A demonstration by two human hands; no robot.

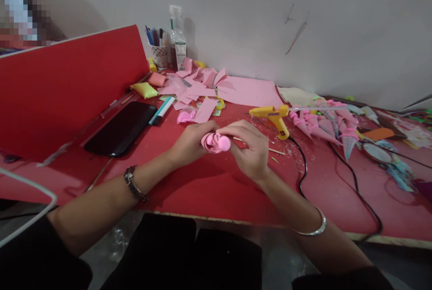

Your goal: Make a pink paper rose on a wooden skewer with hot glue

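Note:
Over the red table, my left hand (193,145) is wrapped round a pink paper cone (206,142), whose open end faces me. Pink clay-like pieces sit in its mouth, among them a round pink ball (223,143) at the right rim. The curled fingers of my right hand (251,149) pinch at that ball and the edge of the cone. Behind the hands lies a shiny pink packet (186,116). To the right rests a yellow glue gun (275,116), with finished-looking pink cones (324,123) heaped beyond it.
A black phone (121,129) and markers (162,111) lie at left beside an upright red board (74,87). Pink paper scraps (192,85), a pen cup (159,55) and a bottle (178,47) stand or lie at the back. A black cable (305,168) runs toward the front edge.

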